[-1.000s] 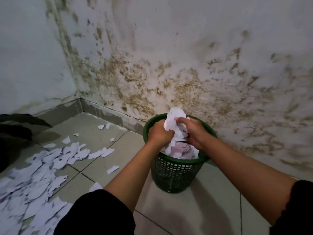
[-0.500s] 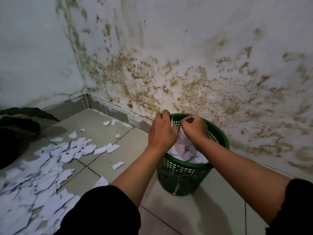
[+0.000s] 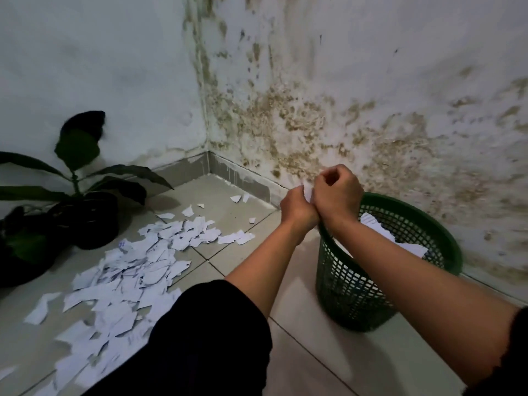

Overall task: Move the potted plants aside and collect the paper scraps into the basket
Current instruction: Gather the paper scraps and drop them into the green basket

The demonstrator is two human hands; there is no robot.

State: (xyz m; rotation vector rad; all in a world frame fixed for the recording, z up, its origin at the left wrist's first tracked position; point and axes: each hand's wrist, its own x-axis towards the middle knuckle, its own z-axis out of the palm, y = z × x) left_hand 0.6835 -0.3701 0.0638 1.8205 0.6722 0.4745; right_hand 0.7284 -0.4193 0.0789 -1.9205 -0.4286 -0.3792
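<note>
Green basket (image 3: 423, 221) rim half hidden by forearms, scraps (image 3: 380, 228) inside

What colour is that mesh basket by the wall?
Dark green, seen in the head view: the basket is open plastic mesh, with white paper scraps inside.

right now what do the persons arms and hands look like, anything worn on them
Both forearms are bare from wrist to near the elbow. The left hand and right hand wear no gloves, and no rings, watch or bracelet show from this side. A black sleeve with a slightly frilled edge ends on the right arm near the elbow. The left arm's sleeve is hidden behind a black-clothed knee.
</note>
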